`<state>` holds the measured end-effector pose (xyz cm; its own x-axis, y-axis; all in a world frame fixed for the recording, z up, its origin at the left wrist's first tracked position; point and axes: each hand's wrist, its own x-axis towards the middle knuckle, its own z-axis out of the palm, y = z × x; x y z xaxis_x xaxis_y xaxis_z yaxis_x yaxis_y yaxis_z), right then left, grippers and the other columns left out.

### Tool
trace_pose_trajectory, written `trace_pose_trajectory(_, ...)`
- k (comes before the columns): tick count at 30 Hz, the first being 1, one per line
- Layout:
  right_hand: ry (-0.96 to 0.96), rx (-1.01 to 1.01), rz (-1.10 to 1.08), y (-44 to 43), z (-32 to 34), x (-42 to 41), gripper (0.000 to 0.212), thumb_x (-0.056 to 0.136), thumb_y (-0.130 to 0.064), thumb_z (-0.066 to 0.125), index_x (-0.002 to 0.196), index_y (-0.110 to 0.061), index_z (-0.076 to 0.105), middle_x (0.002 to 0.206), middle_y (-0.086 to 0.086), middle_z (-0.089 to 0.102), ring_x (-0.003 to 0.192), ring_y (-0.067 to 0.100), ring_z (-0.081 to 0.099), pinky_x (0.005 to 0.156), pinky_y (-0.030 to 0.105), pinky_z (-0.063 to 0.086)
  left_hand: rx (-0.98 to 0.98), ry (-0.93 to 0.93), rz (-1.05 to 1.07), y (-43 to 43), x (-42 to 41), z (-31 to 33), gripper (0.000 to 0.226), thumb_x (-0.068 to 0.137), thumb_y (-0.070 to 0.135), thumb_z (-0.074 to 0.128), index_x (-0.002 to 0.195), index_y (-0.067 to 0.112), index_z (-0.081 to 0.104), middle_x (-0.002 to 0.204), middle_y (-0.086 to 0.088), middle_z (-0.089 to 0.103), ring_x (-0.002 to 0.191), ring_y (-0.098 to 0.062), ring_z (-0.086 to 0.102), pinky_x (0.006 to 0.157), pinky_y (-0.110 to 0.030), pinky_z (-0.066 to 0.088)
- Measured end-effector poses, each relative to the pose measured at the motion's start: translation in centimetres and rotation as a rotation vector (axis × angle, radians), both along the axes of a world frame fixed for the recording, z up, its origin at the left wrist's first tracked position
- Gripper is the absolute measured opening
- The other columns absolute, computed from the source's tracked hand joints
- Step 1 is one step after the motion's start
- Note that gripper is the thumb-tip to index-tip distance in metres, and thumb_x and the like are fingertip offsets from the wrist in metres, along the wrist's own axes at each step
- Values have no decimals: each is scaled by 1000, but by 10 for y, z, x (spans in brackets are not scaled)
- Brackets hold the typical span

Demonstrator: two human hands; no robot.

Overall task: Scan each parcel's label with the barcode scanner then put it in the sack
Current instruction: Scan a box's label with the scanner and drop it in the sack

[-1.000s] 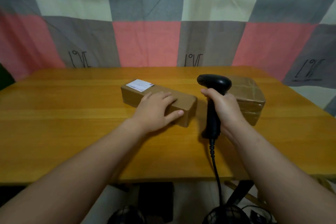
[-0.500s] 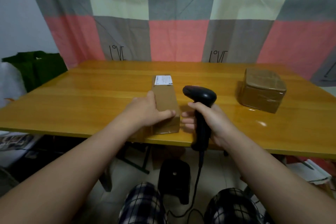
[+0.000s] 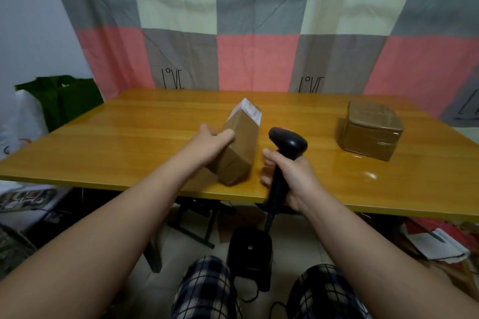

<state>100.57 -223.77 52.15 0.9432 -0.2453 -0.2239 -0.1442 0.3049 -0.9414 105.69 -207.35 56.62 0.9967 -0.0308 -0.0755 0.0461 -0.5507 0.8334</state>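
Observation:
My left hand [image 3: 207, 144] grips a long brown parcel [image 3: 239, 142] and holds it tilted up off the wooden table [image 3: 129, 142]. A white label [image 3: 250, 109] is on the parcel's far end. My right hand [image 3: 290, 176] is curled round the handle of a black barcode scanner [image 3: 286, 144], just right of the parcel, its head pointing left and away. A second, squarer brown parcel [image 3: 369, 129] sits on the table at the right. A green sack [image 3: 59, 98] stands on the floor past the table's left end.
A checked cloth hangs behind the table. The scanner's cable drops to a black stand [image 3: 250, 251] on the floor between my knees. White bags lie at the far left, papers and clutter under the table at the right.
My left hand has lifted the long parcel off the table and tilted it, label end up. The view has swung left, bringing the green sack in. The scanner stays in my right hand.

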Motion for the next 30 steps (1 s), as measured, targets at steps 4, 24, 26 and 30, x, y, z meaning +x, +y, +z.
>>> trace_pose_trajectory(4, -41, 57, 46, 5, 8, -9, 68, 67, -39, 83, 126, -14, 59, 120, 7, 64, 114, 30, 60, 87, 47, 56, -619, 45, 85, -8, -17, -13, 35, 93, 34, 54, 120, 13, 43, 98, -6, 56, 79, -17, 56, 56, -27, 51)
trace_pose_trajectory(24, -163, -454, 484, -64, 38, -22, 40, 79, 7, 67, 111, -14, 61, 108, 9, 67, 93, 20, 66, 67, 28, 56, -643, -113, -51, 68, 13, -10, 43, 75, 22, 67, 109, 34, 44, 90, 8, 67, 89, -14, 61, 83, -39, 44)
trace_pose_trajectory(26, -152, -537, 429, -60, 37, -17, 40, 77, 4, 71, 113, -11, 61, 109, 8, 66, 99, 23, 64, 71, 29, 54, -661, -142, 3, 72, 13, -18, 33, 87, 7, 58, 106, 26, 39, 87, 4, 66, 79, -13, 63, 75, -33, 50)
trace_pose_trajectory(30, -191, -554, -3, -41, 28, 1, 31, 80, -7, 73, 110, -11, 63, 98, 4, 65, 97, 22, 60, 77, 32, 47, -679, -207, 118, 73, 9, -36, 43, 91, 10, 62, 121, 23, 33, 102, -4, 65, 84, -13, 66, 75, -28, 56)
